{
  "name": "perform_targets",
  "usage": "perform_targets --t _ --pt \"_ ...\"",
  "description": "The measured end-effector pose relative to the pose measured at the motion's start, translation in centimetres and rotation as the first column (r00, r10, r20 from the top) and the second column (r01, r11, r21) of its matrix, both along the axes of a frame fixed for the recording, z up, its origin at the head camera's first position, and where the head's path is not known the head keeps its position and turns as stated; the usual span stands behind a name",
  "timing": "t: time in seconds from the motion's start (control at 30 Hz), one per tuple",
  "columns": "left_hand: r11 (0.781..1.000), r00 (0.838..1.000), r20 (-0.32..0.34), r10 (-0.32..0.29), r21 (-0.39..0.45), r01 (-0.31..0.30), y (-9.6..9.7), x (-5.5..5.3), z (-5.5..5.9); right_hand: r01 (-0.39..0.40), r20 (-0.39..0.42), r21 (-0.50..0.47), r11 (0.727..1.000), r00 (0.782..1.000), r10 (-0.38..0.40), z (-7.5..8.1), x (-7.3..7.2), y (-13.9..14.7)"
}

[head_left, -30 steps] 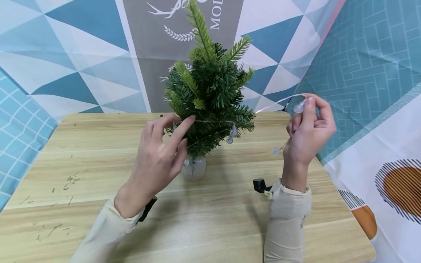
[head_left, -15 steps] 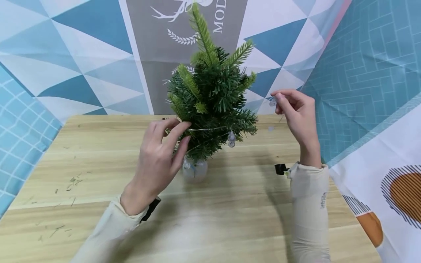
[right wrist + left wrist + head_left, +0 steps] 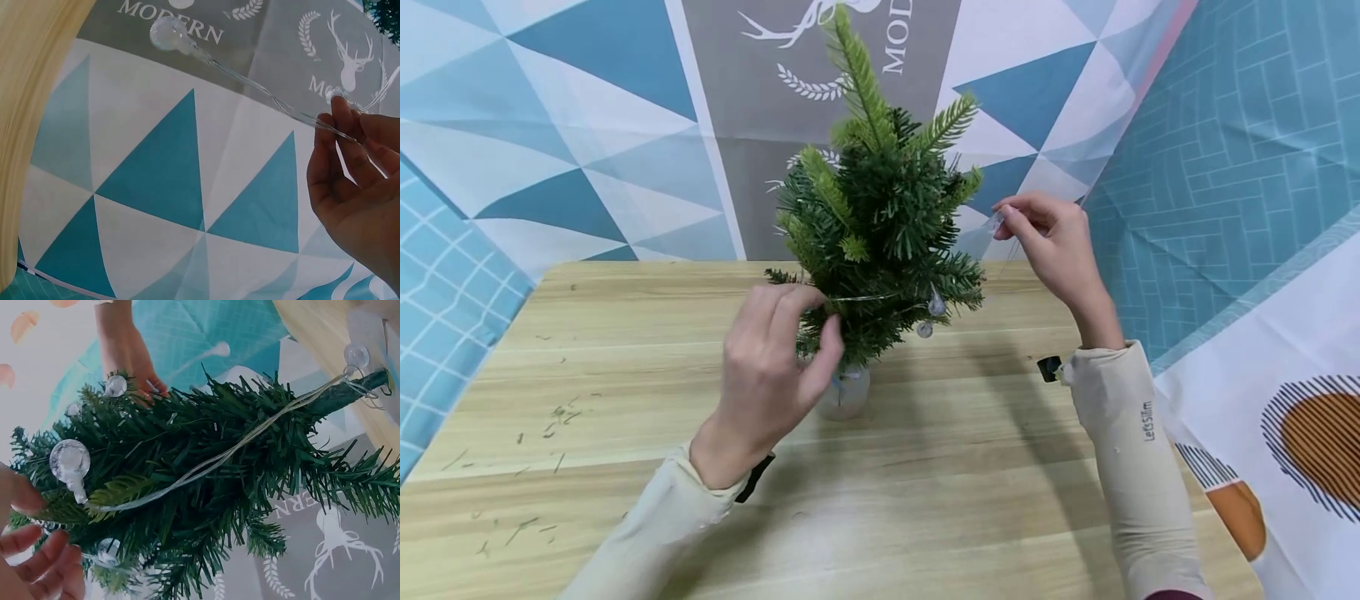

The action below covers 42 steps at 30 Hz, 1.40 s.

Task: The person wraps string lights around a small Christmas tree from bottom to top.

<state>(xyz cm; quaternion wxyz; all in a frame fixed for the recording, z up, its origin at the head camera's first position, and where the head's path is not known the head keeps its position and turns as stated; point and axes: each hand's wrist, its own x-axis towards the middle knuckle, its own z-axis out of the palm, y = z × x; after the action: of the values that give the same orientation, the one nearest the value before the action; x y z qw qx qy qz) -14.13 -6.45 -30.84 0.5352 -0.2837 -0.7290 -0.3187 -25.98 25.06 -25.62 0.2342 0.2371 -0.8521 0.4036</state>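
Observation:
A small artificial Christmas tree (image 3: 887, 200) stands upright in a whitish base (image 3: 847, 398). Clear string lights (image 3: 867, 297) run across its front, with round bulbs (image 3: 936, 305) hanging at the right. My left hand (image 3: 763, 358) is at the lower left branches, index finger right at the wire. In the left wrist view, a branch tip and a clear bit of the string show between my left thumb and fingers (image 3: 47, 562), which stand apart. To the tree's right, my right hand (image 3: 1056, 246) pinches the string; a loose strand with a bulb (image 3: 170, 34) trails from it.
Wooden table (image 3: 925, 500) underneath, with loose green needles (image 3: 561, 417) scattered at its left. Patterned cloth (image 3: 625, 108) hangs behind the tree, and blue tiled-print cloth (image 3: 1240, 167) covers the right side. Both sleeves carry small black wrist devices (image 3: 1049, 368).
My right hand has moved left and slightly up, bringing the string nearer the tree, and the wire there hangs lower. My left hand has shifted slightly down at the branches.

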Motion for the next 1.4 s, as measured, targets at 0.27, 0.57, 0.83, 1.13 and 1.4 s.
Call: perform_targets --t 0.27,0.57,0.83,1.13,1.4 --pt "0.999 1.000 -0.017 0.006 0.053 -0.005 0.9 0.0 0.2 -0.037 -0.014 0.014 0.999 0.999 0.037 1.4 2.4 -2.1" --pt "0.993 0.994 -0.039 -0.105 0.059 0.107 0.6 0.2 0.4 -0.008 0.011 0.020 1.000 1.000 0.007 2.4 1.8 -2.2" --pt "0.995 0.995 0.036 -0.097 -0.012 0.097 0.0 0.2 0.6 -0.037 0.087 -0.006 0.999 0.996 0.038 3.1 0.5 -0.1" --pt "0.994 0.994 0.048 -0.097 -0.044 0.099 -0.8 0.1 0.6 -0.072 0.230 0.074 0.995 0.972 0.053 3.3 -0.2 1.9" --pt "0.994 0.993 0.043 -0.114 0.008 0.113 -1.8 -0.3 0.8 -0.105 0.285 -0.015 0.994 0.953 0.105 3.2 -0.5 2.0"
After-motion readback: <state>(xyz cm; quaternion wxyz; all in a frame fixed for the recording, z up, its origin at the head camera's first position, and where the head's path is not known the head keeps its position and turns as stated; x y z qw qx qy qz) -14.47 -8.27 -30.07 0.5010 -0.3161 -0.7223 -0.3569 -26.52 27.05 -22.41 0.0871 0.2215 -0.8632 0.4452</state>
